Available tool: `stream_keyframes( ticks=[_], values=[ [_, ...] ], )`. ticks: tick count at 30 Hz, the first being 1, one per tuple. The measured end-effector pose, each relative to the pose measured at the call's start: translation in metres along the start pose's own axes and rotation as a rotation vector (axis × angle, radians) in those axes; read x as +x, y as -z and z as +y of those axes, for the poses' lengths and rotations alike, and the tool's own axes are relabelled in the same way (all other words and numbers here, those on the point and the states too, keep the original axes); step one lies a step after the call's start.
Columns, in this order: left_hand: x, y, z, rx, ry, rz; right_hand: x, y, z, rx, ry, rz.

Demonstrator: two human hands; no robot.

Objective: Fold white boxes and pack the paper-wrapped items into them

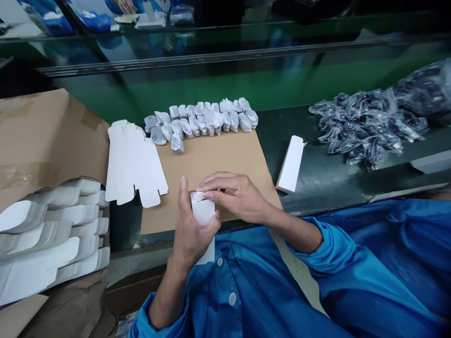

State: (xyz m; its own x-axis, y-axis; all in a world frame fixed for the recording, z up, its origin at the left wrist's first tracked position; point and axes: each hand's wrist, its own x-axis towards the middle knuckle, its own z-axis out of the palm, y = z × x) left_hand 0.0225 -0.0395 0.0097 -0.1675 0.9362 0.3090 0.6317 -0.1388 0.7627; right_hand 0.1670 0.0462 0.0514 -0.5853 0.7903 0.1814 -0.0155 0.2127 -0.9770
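A narrow white carton (203, 212) stands upright in front of me, held close to my blue clothing. My left hand (192, 227) wraps around its sides, thumb across the near face. At the carton's top end, my right hand (237, 195) has its fingers pressed together on the end flap. What lies inside the carton is hidden. Beneath and beyond my hands lies a flat brown cardboard sheet (225, 157). Along its far edge sit several small grey items wrapped in thin white material (207, 119). Flat unfolded white cartons (136, 162) rest at its left.
Another white carton (291, 164) lies at right on the dark bench. Beyond it is a pile of black items in clear plastic bags (366, 122). A large brown box (52, 136) at left holds stacks of folded white cartons (59, 225). Across the back runs a rail (218, 57); a person's hand (127, 5) shows behind.
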Motion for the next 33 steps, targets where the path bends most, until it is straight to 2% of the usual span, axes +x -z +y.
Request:
stream_keyframes(
  ticks=[5, 8, 14, 19, 20, 22, 25, 27, 29, 30, 33],
  values=[
    [0.002, 0.008, -0.003, 0.111, -0.072, -0.141, -0.002, 0.004, 0.002, 0.096, -0.104, -0.038],
    [0.003, 0.006, -0.003, 0.108, -0.06, -0.17, -0.004, 0.005, 0.003, 0.047, -0.093, -0.019],
    [0.003, 0.007, 0.0, 0.115, -0.019, -0.174, -0.011, -0.005, 0.005, -0.177, 0.173, 0.022],
    [-0.002, 0.01, 0.002, 0.051, 0.014, -0.175, -0.023, -0.023, 0.022, -0.493, 0.465, 0.174],
    [-0.003, 0.009, 0.001, 0.024, 0.022, -0.18, -0.024, -0.023, 0.024, -0.547, 0.488, 0.171],
    [-0.001, 0.006, -0.003, -0.046, 0.073, -0.15, -0.018, -0.017, 0.022, -0.609, 0.475, 0.066],
    [0.011, -0.001, -0.015, -0.2, 0.245, 0.019, 0.019, -0.002, 0.011, -0.748, 0.364, -0.142],
    [0.023, -0.007, -0.026, -0.235, 0.323, 0.112, 0.061, 0.003, 0.008, -0.985, 0.313, -0.173],
    [0.034, -0.011, -0.035, -0.162, 0.307, 0.141, 0.107, -0.001, 0.012, -1.244, 0.35, -0.203],
    [0.037, -0.012, -0.039, -0.104, 0.275, 0.148, 0.127, -0.006, 0.017, -1.329, 0.382, -0.261],
    [0.038, -0.004, -0.045, 0.042, 0.176, 0.162, 0.164, -0.018, 0.031, -1.413, 0.426, -0.455]
  ],
)
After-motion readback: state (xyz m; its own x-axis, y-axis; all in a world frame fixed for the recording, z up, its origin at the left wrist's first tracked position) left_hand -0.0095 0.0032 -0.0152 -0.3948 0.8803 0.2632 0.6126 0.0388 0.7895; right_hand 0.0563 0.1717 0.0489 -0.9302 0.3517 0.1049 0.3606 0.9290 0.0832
